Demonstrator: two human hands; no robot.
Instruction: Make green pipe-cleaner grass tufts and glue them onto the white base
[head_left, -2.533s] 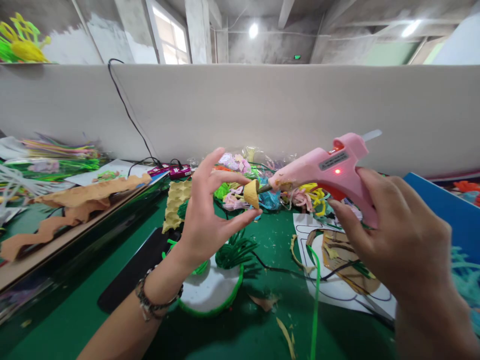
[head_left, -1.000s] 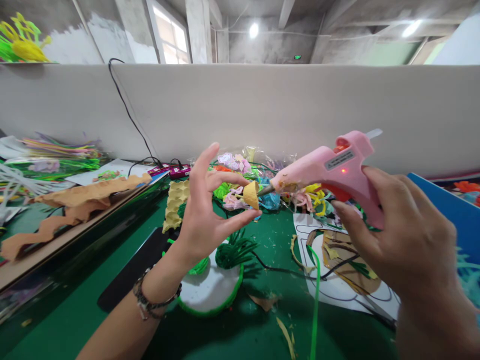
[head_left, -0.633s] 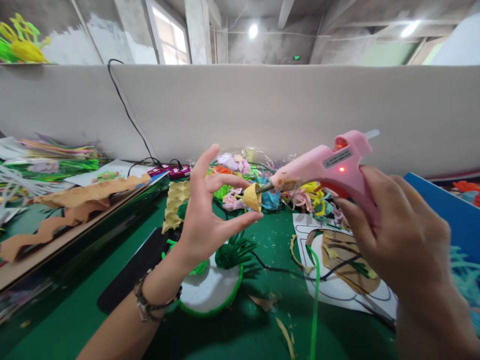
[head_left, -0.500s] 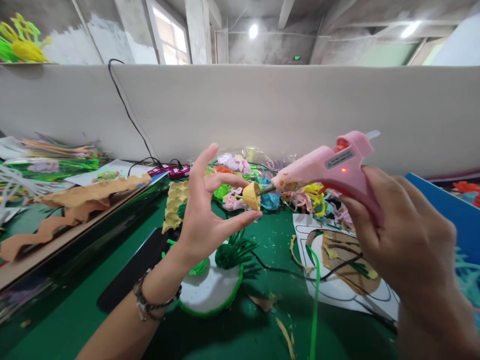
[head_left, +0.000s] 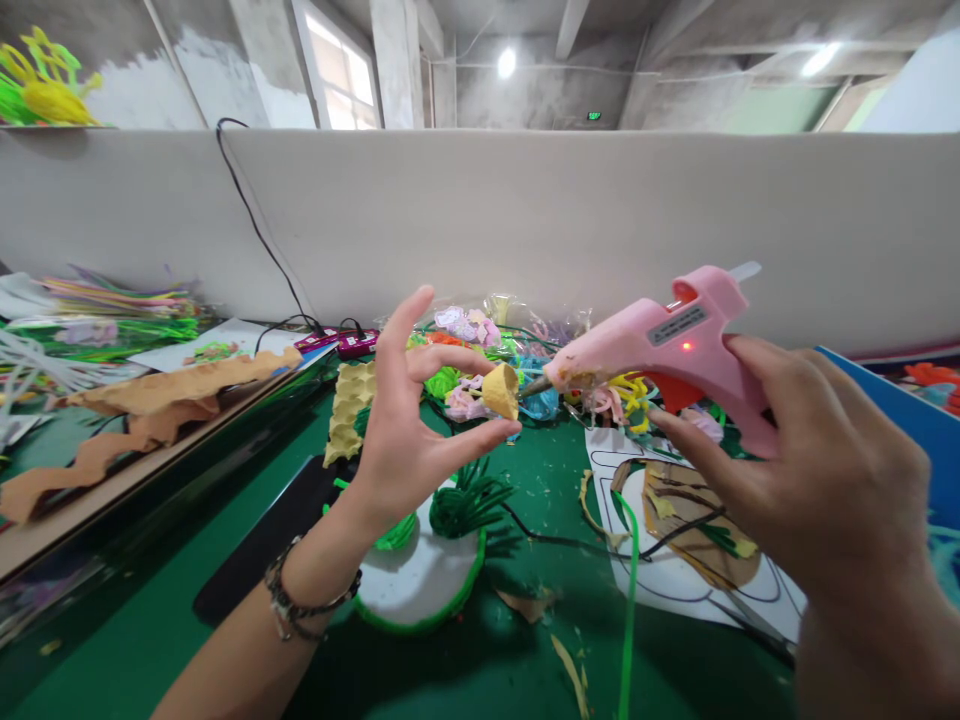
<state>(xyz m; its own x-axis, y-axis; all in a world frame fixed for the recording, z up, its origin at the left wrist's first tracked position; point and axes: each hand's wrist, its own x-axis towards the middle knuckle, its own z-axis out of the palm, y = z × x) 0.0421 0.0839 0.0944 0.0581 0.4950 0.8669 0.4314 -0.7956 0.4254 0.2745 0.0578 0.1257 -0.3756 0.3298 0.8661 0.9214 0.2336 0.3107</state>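
Note:
Between the thumb and a finger of my left hand (head_left: 420, 420) is a small yellow egg-carton cup (head_left: 501, 391), tilted with its opening to the right. My right hand (head_left: 840, 480) grips a pink hot glue gun (head_left: 637, 340) by its handle, with the red trigger (head_left: 677, 390) showing. The gun's metal nozzle points left, close to the cup's opening; whether it touches cannot be made out. Below my left hand lies a white disc with a green rim (head_left: 424, 590), bearing a dark green yarn tuft (head_left: 465, 505) and a lighter green coil (head_left: 397, 532).
A yellow egg-carton piece (head_left: 349, 405) lies behind my left hand. At right, scissors (head_left: 750, 622) rest on a drawn paper sheet (head_left: 637, 585) near a blue box edge (head_left: 870, 390). Brown carton strips (head_left: 97, 460) fill the left; bagged colourful craft pieces (head_left: 480, 325) line the back wall.
The nozzle has drawn slightly right, out of the cup. My right thumb has shifted left and the red trigger shows more. The cup has moved very slightly left.

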